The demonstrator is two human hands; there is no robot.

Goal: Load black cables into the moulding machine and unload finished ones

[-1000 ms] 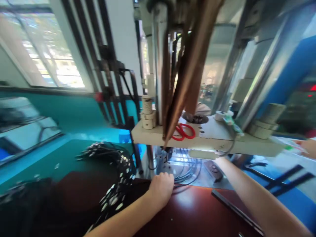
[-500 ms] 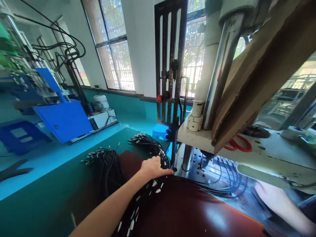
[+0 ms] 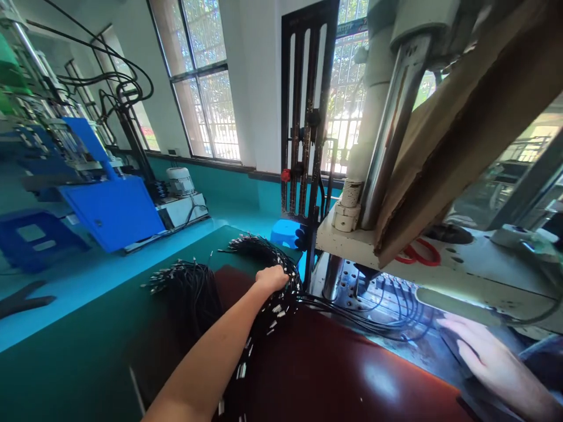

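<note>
My left hand [image 3: 272, 278] is closed on a thick bundle of black cables [image 3: 281, 310] with small white and metal ends, lying along the edge of a dark red-brown sheet [image 3: 334, 363]. Several cables [image 3: 352, 310] run from this bundle to the right, into the lit bed of a press [image 3: 347, 240]. Beside that bed, my right hand [image 3: 479, 346] has its fingers stretched out and the thumb apart, with nothing visible in it. A second bundle of black cables [image 3: 193, 293] lies left of my left arm.
A green tabletop [image 3: 88, 334] spreads to the left. The press's steel column [image 3: 396, 135] and a slanting cardboard piece [image 3: 457, 135] rise at the right. Red rings [image 3: 424, 252] lie on the press plate. Blue stools [image 3: 285, 231] and a blue machine cabinet [image 3: 114, 214] stand beyond.
My left hand has moved slightly away from me and its thumb has drawn in around the cables. My right hand has come further left into view, with its fingers extended.
</note>
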